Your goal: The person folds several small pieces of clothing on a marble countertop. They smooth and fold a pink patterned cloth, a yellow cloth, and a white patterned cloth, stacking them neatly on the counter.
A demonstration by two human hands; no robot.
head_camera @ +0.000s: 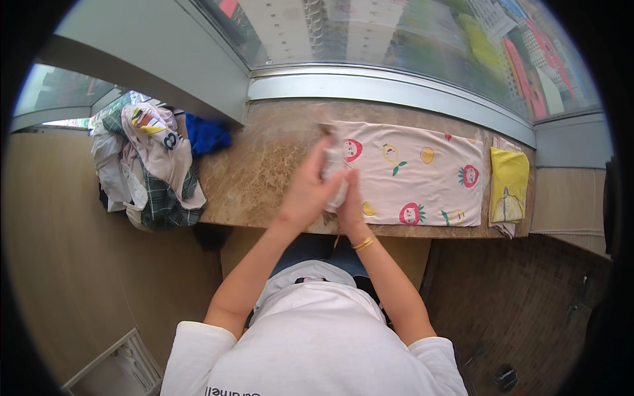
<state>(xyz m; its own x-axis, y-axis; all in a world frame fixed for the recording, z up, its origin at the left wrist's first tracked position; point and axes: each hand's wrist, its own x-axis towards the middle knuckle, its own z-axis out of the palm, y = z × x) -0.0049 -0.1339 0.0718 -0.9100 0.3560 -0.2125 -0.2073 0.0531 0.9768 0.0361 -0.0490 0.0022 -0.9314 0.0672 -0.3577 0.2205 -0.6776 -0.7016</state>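
A pale pink cloth [421, 188] printed with strawberries, lemons and other fruit lies flat in a long rectangle on the marble-patterned ledge. At its left end, both hands hold a bunched whitish fabric [335, 171]. Motion blur hides whether this bunch belongs to the pink cloth. My left hand [313, 180] grips it from the left, its fingers blurred and pointing toward the window. On the other side, my right hand [350, 203] closes around the lower part of the bunch, near the ledge's front edge. A gold-coloured bracelet [364, 243] circles the right wrist.
A folded yellow cloth [508, 180] lies over paler fabric at the ledge's right end. To the left is a heap of garments [153, 163], including plaid fabric, beside a blue cloth [205, 136]. A window frame [386, 89] borders the ledge's back.
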